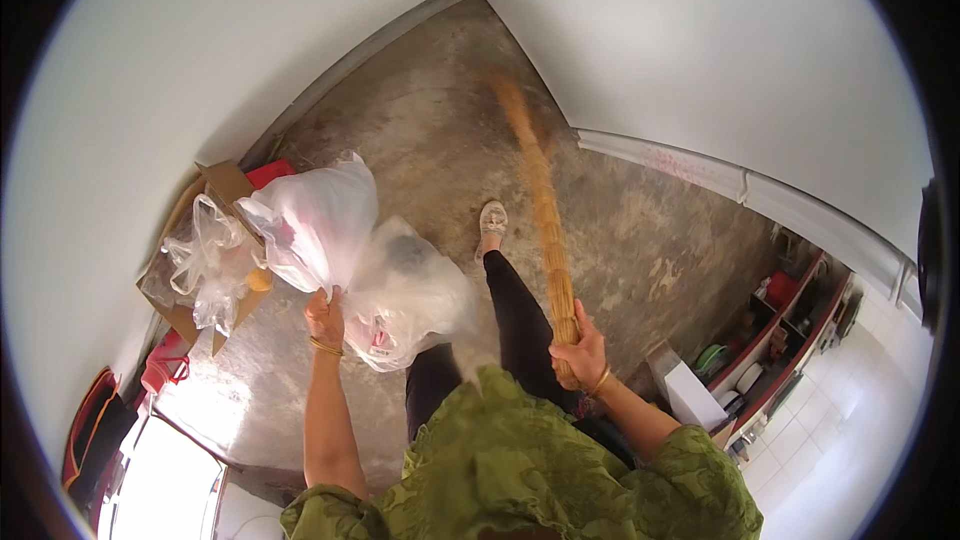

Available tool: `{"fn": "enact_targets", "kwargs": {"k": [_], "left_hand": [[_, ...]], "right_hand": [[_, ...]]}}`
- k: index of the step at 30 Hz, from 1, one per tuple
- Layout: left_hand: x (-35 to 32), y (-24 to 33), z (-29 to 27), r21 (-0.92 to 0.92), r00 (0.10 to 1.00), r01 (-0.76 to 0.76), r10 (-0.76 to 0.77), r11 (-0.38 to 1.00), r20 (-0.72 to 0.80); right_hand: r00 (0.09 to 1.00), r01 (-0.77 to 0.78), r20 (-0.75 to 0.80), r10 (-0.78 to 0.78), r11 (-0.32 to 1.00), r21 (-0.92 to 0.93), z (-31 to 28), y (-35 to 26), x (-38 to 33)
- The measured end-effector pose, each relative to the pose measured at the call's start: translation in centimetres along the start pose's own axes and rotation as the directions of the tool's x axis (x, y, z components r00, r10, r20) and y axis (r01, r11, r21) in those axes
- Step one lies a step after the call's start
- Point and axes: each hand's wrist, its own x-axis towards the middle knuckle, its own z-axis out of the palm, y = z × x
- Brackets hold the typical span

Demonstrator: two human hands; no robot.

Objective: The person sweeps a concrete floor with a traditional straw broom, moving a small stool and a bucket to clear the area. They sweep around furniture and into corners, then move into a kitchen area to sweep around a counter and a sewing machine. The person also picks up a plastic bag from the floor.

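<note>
My left hand (324, 318) is closed around the gathered necks of white plastic bags, out to the left of my body. One full bag (325, 210) bulges beyond the hand; another translucent bag (415, 290) hangs beside it, near my legs, with dark and red contents showing faintly. My right hand (581, 345) grips the lower end of a long straw broom (545, 215). The broom's handle is bound in segments and slants away from me. Its far bristle end (512, 100) is blurred over the concrete floor.
An open cardboard box (180, 315) with clear plastic bags (212, 255) stands against the left wall. A red jug-like container (165, 365) is nearby. At right are a white box (690, 390) and a red-edged shelf (790, 340) with household items. White walls meet beyond the concrete floor (430, 110).
</note>
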Motion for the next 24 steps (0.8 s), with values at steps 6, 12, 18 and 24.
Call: {"fn": "enact_targets", "kwargs": {"k": [6, 12, 18, 24], "left_hand": [[-1.4, 0.9, -1.2, -0.017, 0.999, -0.024, 0.025, 1.0, 0.048], [-4.0, 0.6, -0.8, -0.165, 1.0, 0.013, -0.015, 0.986, -0.008], [-5.5, 2.0, -0.8, -0.248, 0.995, 0.087, -0.098, 0.965, -0.031], [-5.9, 0.6, -0.2, -0.229, 0.997, 0.047, -0.058, 0.972, -0.042]], "right_hand": [[0.972, -0.021, -0.219, 0.085, 0.96, 0.28, 10.4, 2.6, 9.9], [0.907, 0.198, -0.363, -0.215, 0.977, -0.085, 24.1, 4.6, 21.4], [0.965, 0.152, -0.221, -0.143, 0.988, 0.028, 28.3, -2.4, 21.8], [0.97, 0.167, -0.172, -0.17, 0.985, -0.032, 26.3, -1.6, 20.6]]}}
